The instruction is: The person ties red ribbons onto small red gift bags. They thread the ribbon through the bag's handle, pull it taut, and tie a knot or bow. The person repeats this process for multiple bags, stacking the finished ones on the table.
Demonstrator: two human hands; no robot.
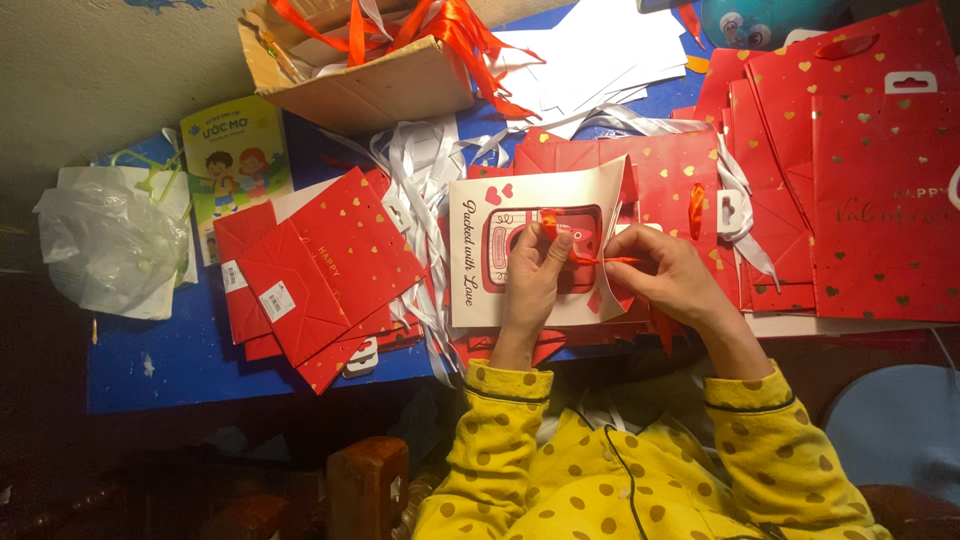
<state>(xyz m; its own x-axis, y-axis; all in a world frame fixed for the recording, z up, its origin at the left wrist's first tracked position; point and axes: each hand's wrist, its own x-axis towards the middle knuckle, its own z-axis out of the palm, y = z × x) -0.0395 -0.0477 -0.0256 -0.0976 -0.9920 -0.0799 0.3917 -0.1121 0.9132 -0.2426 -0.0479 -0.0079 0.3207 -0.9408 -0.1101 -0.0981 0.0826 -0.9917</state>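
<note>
The person sits at the near edge of a blue desk [150, 360] and works on a white gift bag [480, 225] that lies flat near the middle of that edge, on top of red bags. The bag bears a red and pink printed picture on its face. Its long axis runs across the desk from left to right; the script on it reads sideways from the person's seat, and which end is the bag's open mouth I cannot tell for sure, though the right edge curls up where the hands work.

The left hand [530, 275] presses down on the bag's face, its fingertips pinching an orange-red ribbon [548, 222] against the paper. The right hand [665, 268] is closed in a pinch on the same ribbon's free end, drawn taut between the two hands. I judge that the ribbon handle is being threaded or tied at this bag, and that the step is not yet finished, since the end is loose.

To the left lies a stack of folded red bags [320, 270]; toward the right edge lies a larger spread of red bags [870, 200], some with ribbon fitted. At the far edge a cardboard box [370, 85] holds more ribbon, so much seems left.
</note>
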